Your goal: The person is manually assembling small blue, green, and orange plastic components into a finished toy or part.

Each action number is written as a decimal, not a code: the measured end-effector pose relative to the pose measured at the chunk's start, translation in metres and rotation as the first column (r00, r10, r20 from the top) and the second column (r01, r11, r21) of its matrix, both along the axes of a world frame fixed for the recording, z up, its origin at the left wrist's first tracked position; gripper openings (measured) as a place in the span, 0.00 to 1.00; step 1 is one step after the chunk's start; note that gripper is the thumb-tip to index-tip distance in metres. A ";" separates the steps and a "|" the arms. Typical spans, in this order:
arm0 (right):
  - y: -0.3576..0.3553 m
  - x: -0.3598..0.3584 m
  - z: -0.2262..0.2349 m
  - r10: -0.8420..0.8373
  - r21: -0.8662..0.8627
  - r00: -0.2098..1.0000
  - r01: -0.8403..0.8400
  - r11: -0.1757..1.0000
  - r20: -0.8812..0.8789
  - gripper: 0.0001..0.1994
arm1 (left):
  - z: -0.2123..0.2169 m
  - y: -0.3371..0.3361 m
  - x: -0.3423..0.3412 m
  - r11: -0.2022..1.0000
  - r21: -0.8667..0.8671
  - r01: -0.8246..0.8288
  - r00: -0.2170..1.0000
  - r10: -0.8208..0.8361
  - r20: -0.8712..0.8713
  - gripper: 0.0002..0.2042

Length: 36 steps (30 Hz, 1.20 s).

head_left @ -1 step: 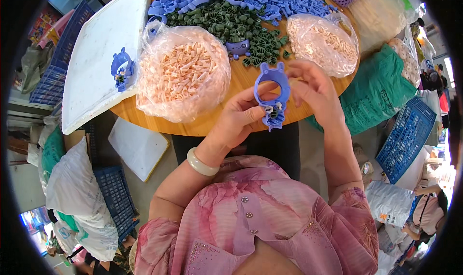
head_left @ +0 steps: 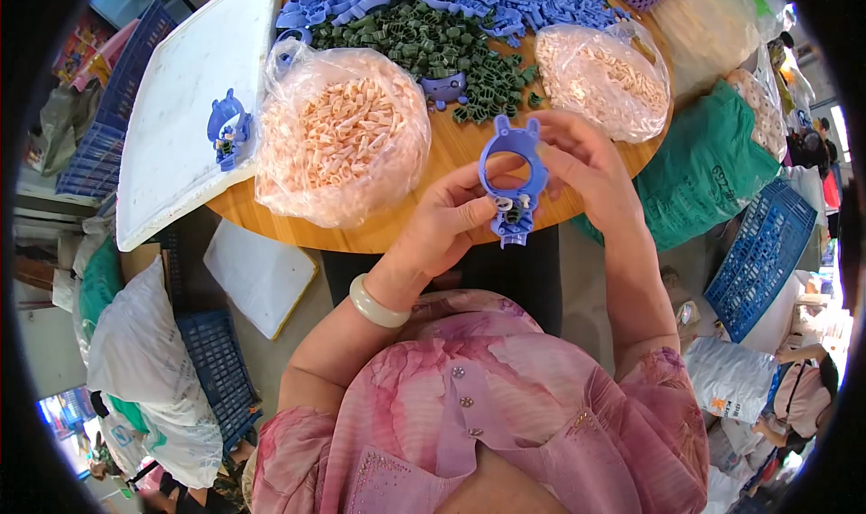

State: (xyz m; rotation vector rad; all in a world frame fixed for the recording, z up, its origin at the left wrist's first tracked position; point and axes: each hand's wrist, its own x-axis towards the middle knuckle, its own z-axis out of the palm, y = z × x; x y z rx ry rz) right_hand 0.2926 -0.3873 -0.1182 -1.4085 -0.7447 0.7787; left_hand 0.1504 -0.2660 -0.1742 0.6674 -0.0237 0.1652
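You hold the blue ring-shaped plastic toy piece (head_left: 512, 182) just above the near edge of the round wooden table (head_left: 451, 158), your left hand (head_left: 446, 225) pinching its lower stem, your right hand (head_left: 577, 167) with fingers closed on its ring. You seem to be fitting small parts into the stem; pressing them home likely needs firm thumb pressure. The clear bag of peach plastic bits (head_left: 338, 140) crowds the left; open room lies toward your lap.

Both hands, left (head_left: 451, 221) and right (head_left: 582, 167), grip blue ring-shaped plastic piece (head_left: 511, 176) above round wooden table (head_left: 451, 149).
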 end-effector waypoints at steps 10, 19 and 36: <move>-0.003 0.001 -0.010 0.013 0.003 1.000 -0.013 1.000 0.022 0.14 | 0.009 -0.001 -0.004 0.996 0.037 0.076 0.993 -0.073 -0.089 0.26; -0.012 0.011 -0.015 -0.061 -0.075 0.998 0.058 0.995 -0.033 0.11 | 0.022 -0.003 -0.004 0.107 0.864 -0.493 0.773 0.510 0.378 0.20; -0.014 0.020 -0.032 0.043 -0.034 0.989 -0.048 0.998 -0.141 0.12 | 0.034 -0.003 0.004 -0.287 0.854 -0.435 0.885 0.036 0.463 0.20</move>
